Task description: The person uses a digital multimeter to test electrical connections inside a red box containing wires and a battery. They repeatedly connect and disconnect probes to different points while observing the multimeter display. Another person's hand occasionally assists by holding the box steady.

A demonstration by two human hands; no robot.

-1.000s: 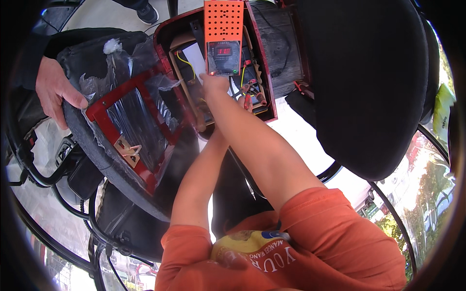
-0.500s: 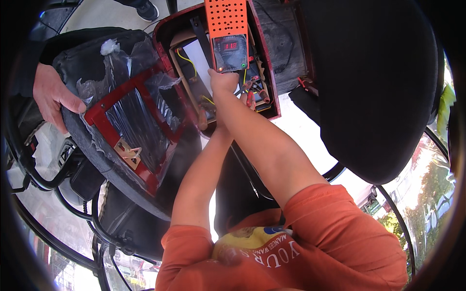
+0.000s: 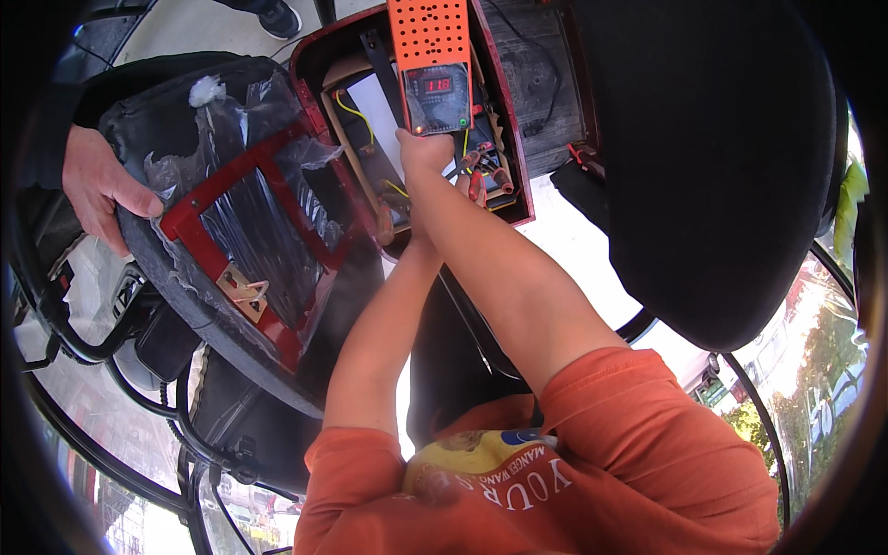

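My right hand (image 3: 427, 153) is closed round the lower end of an orange battery tester (image 3: 430, 35), which has a perforated case and a lit red digital display. The tester is held over an open dark red box (image 3: 516, 176) with batteries and yellow wires (image 3: 351, 106) inside. My left arm passes beneath the right one. Mostly hidden there, my left hand (image 3: 465, 185) has its fingers closed on a red-handled clamp (image 3: 477, 187). Another clamp (image 3: 500, 178) with dull red grips lies beside it, at the box's right side. A brown-handled tool (image 3: 386, 225) rests at the box's near left corner.
A raised seat (image 3: 199, 305) with a red metal frame (image 3: 222, 185) and torn plastic stands left of the box. Another person's hand (image 3: 106, 190) holds its left edge. A large black cushion (image 3: 721, 176) fills the right side. A shoe (image 3: 279, 18) shows at the top.
The tester's red digits show more clearly now. Both my hands and the other person's hand stay almost where they were.
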